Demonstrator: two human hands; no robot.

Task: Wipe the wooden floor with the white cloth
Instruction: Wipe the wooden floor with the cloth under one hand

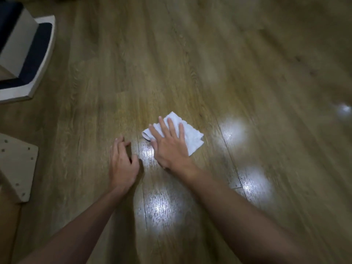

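The cloth [187, 133] sits folded and a little crumpled on the floor [219, 60], right about the middle of the view, white against the brown planks. The right hand [168, 144] lies flat on top of it, fingers [172, 126] straight and spread, palm pressing down on the near left part of the cloth while the far corner and the right edge stick out from under it. The heel of that hand rests on bare floor just past the cloth's edge. The left hand [122, 162] is just beside it, to the left, apart from the cloth and holding nothing, its fingers loosely curled with the tips down toward the planks; I can't tell whether they touch. Both forearms reach in from the bottom of the view. Bright glare patches [162, 208] shine on the planks near the hands, one between the two hands, one nearer the person, two more off to the right. At the far left edge there is a white and dark blue piece of furniture [28, 58], and below it a pale panel [17, 166] dotted with screws.
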